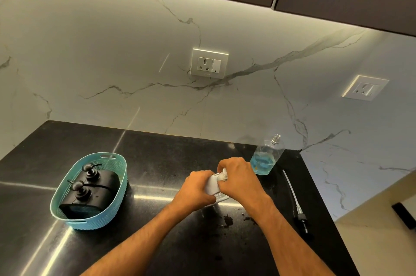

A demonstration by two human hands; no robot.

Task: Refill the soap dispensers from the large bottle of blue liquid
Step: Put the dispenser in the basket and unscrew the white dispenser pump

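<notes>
Head view, counter (157, 163): black stone, carrying everything; dark drips lying just in front of the hands.
Basket (67, 208): teal, sitting to the left, holding two black pump dispensers (90, 188); well apart from the hands.
Clear bottle (265, 158): standing uncapped beyond the right hand, near it, blue liquid filling only its lower part; neck upright.
Loose pump (295, 203): lying flat at right, tube pointing away.
White container (213, 183): tilting, long axis leaning toward the clear bottle.
Left hand (198, 190): clasping the container's body.
Right hand (238, 178): closing on its top, probably twisting; nearer the clear bottle.
</notes>
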